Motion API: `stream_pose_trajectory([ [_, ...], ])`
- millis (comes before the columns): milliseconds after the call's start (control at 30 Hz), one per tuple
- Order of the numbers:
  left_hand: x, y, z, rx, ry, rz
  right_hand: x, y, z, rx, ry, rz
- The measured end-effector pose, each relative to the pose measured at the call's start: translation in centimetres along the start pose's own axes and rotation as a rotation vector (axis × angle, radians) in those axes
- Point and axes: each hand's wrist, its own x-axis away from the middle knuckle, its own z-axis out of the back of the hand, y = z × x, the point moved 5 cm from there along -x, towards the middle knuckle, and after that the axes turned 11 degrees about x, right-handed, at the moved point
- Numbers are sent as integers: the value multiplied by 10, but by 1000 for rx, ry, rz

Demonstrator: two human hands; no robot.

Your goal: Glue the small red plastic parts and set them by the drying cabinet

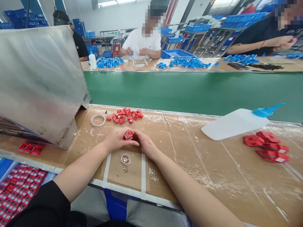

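Brown cardboard lies beneath a grey-striped red block.

left: metal box blocks | ahead: red pile | right: bare cardboard until white bottle

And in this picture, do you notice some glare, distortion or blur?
Head view, left: sheen on the grey sheet-metal box; top: white lamps look washed out; right: the white bottle with blue nozzle seems stretched; centre: the small grey-striped red block shows little blur.
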Motion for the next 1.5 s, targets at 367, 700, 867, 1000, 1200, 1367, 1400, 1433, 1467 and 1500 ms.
stream_pose_trajectory([
  [367, 4, 6, -8, -377, 10, -230, -2, -1, 0, 5, -13, -70],
  [700, 6, 7, -10, -297, -17, -219, 1, -1, 2, 75, 111, -158],
  [867, 3, 9, -8, -100, -26, -216, 1, 0, 5, 86, 179, -134],
  [1000, 3, 9, -8, -143, -72, -261, 3, -2, 8, 91, 209, -106],
  [1200, 5, 13, -10, -198, -36, -315, 7, -10, 9, 124, 80, 72],
  [1367, 7, 21, -12, -199, 17, -356, 8, -16, 12, 269, 17, 199],
  [1400, 8, 23, -12, -195, 20, -380, 8, -19, 13, 300, 21, 219],
  [1433, 8, 25, -13, -193, 23, -404, 8, -21, 13, 318, 30, 237],
  [1467, 9, 27, -14, -192, 30, -427, 8, -24, 13, 318, 40, 258],
  [1500, 10, 29, -15, -189, 40, -448, 8, -27, 13, 301, 48, 279],
])
